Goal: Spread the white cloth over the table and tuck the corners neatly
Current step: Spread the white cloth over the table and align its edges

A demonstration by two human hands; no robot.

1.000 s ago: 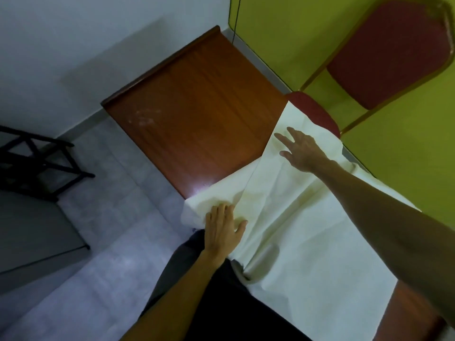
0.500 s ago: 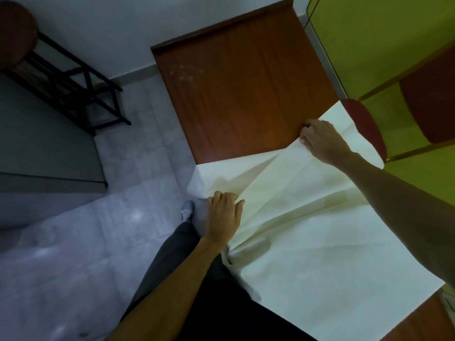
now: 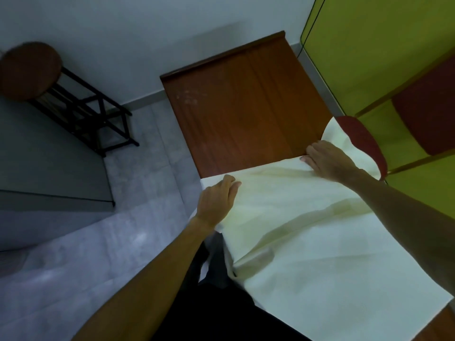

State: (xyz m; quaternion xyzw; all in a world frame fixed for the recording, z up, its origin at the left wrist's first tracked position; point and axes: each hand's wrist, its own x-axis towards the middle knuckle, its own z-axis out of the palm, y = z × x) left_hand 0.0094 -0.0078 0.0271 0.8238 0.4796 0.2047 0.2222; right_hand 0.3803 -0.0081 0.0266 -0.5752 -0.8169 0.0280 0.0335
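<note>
The white cloth point(image 3: 320, 242) lies wrinkled over the near half of the brown wooden table point(image 3: 241, 107); the far half is bare wood. My left hand point(image 3: 216, 200) grips the cloth's far edge at the table's left side. At the right side, my right hand point(image 3: 330, 161) is closed on the same edge, fingers curled over the fold. One cloth corner point(image 3: 337, 136) hangs past the table's right edge toward a chair seat. Another part of the cloth droops off the near left side by my legs.
A red-padded chair point(image 3: 423, 119) stands against the green wall point(image 3: 381, 45) right of the table, its seat point(image 3: 364, 141) touching the cloth. A round-topped stool on a black frame point(image 3: 81, 107) stands at the left, beside a dark grey surface point(image 3: 49, 168). Grey floor tiles point(image 3: 98, 254) lie left of me.
Both hands slid up the table with the cloth's far edge, which now runs straight between them. My left hand went from pressing flat to gripping. The view tilted.
</note>
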